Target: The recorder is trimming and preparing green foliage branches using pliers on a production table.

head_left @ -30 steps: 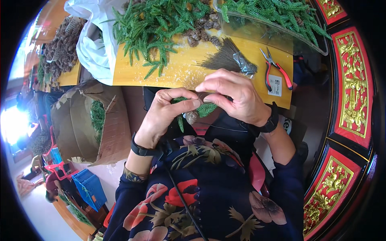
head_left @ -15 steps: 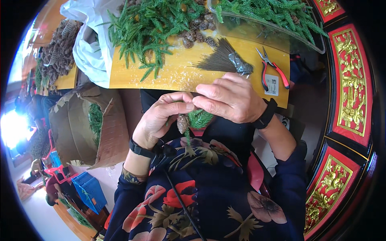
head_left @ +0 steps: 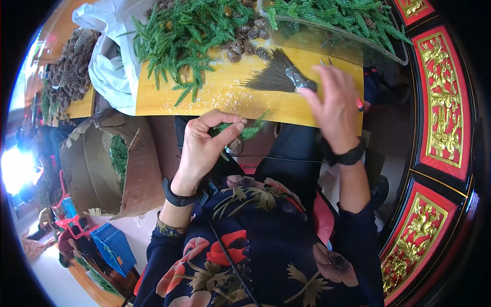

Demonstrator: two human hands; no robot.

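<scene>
My left hand [head_left: 207, 140] pinches a small green sprig [head_left: 249, 131] with a little pine cone [head_left: 235, 145] under it, held over my lap just below the yellow table [head_left: 215, 97] edge. A thin dark wire [head_left: 276, 157] runs from that bundle to the right. My right hand [head_left: 335, 105] has its fingers spread and reaches onto the table, its fingertips touching the metal-wrapped end of a fan-shaped bundle of dark wires [head_left: 273, 78]. Whether it grips them I cannot tell.
Green fir sprigs [head_left: 176, 38] and brown pine cones [head_left: 243, 43] lie heaped on the table. A clear tray [head_left: 332, 33] holds more sprigs at the back right. A white bag [head_left: 110, 66] hangs at the left, a cardboard box [head_left: 105, 163] with greenery stands below it, and red-handled pliers [head_left: 359, 104] peek from behind my right hand.
My right hand has left the sprig bundle and moved up and right to the wire bundle on the table. My left hand keeps holding the sprig and cone.
</scene>
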